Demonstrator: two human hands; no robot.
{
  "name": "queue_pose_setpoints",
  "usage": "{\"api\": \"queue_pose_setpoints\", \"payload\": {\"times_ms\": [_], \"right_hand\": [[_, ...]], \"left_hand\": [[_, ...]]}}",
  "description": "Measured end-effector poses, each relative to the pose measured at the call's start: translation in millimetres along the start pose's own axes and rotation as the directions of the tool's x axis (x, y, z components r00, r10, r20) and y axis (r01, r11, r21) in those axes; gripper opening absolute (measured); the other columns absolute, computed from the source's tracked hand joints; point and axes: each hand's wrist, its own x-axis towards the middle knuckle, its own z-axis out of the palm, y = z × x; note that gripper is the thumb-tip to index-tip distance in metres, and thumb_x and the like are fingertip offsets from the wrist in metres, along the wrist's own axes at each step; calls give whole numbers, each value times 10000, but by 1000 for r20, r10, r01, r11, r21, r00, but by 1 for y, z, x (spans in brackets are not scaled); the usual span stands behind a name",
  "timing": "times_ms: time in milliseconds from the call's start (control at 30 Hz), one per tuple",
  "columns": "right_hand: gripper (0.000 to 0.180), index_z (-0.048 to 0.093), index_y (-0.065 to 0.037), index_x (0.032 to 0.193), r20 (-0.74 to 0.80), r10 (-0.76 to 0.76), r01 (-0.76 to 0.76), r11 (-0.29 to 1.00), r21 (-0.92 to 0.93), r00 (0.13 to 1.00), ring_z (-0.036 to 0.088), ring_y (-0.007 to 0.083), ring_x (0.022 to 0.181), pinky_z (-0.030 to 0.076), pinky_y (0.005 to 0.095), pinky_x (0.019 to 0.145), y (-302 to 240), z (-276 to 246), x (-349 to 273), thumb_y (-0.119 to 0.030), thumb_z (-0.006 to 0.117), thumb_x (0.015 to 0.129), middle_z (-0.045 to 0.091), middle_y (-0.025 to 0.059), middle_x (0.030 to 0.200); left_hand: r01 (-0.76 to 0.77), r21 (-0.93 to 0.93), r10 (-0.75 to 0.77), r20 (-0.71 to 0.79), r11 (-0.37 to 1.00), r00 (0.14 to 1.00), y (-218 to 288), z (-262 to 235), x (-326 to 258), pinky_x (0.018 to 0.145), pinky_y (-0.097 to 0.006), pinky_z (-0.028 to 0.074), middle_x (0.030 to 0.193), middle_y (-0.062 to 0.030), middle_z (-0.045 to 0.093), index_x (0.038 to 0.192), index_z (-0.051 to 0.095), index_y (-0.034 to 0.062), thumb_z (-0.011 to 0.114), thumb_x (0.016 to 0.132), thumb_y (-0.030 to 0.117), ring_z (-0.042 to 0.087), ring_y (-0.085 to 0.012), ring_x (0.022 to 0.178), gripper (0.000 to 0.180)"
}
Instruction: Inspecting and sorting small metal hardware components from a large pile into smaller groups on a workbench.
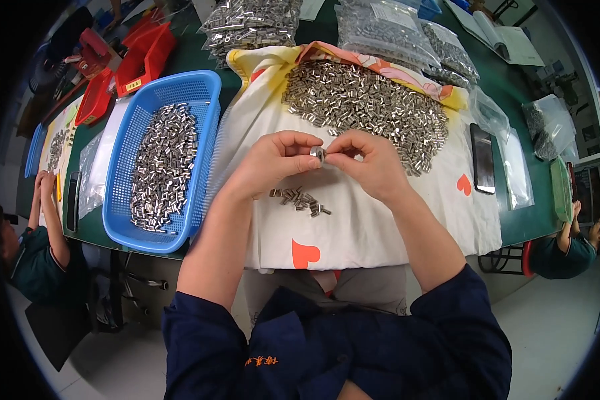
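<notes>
Above the white cloth (393,233), my left hand (271,165) pinches a small, shiny, round metal part (318,154) between thumb and forefinger. My right hand (375,168) is closed in a pinch against the right side of that part; whatever its fingertips hold is too small to make out. Below my hands lies a small group of short metal sleeves (301,200). Beyond them spreads a large heap of the same sleeves (360,100). To the left, a blue plastic basket (112,193) holds many metal sleeves.
Plastic bags of metal parts (250,30) and more bags (383,33) stand at the back. A black phone (483,159) lies right, beside clear plastic bags (515,170). Red bins (145,57) are at the far left. Co-workers sit at both sides.
</notes>
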Motion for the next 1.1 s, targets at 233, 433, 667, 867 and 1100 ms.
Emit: {"api": "queue_pose_setpoints", "payload": {"times_ms": [233,433,667,867,1100], "right_hand": [[70,618,-41,775,-79,-146,132,978,-161,986,587,204,693,453,294,614,-4,7,-3,-57,606,708,610,81,761],[39,575,-36,725,-106,-450,365,823,-434,887,546,265,687,440,354,629,-1,13,-6,-33,586,688,583,89,718],[48,588,-38,748,-77,-389,323,846,-423,918,561,247,696,447,333,629,0,12,-8,-47,591,700,594,91,733],[125,621,-63,849,63,-35,44,987,-157,997,580,202,683,455,295,605,-4,-1,-2,-91,602,729,613,85,754],[137,632,-77,847,-199,-281,149,853,-500,939,535,239,727,429,337,679,29,-6,19,-120,609,719,567,75,743]], "left_hand": [[-13,-9,13,3,1000,1000,-3,-2,1,737,-221,475,909,-75,613,1060,538,-21,621,743,-13,586,-113,814,328],[-13,6,13,-24,1000,1000,-3,3,1,707,-201,465,883,-79,624,1045,551,-31,636,746,13,589,-94,788,313],[-44,119,48,-35,992,998,-6,3,1,684,-189,465,872,-72,630,1033,570,-35,647,740,14,583,-83,785,307],[-4,132,4,-2,991,1000,-2,0,-2,665,-182,459,840,-40,620,1013,583,-28,669,727,30,567,-64,755,304],[40,246,-65,94,968,994,3,3,-2,670,-192,463,844,-18,604,1003,587,-10,663,709,-6,557,-59,736,304]]}}
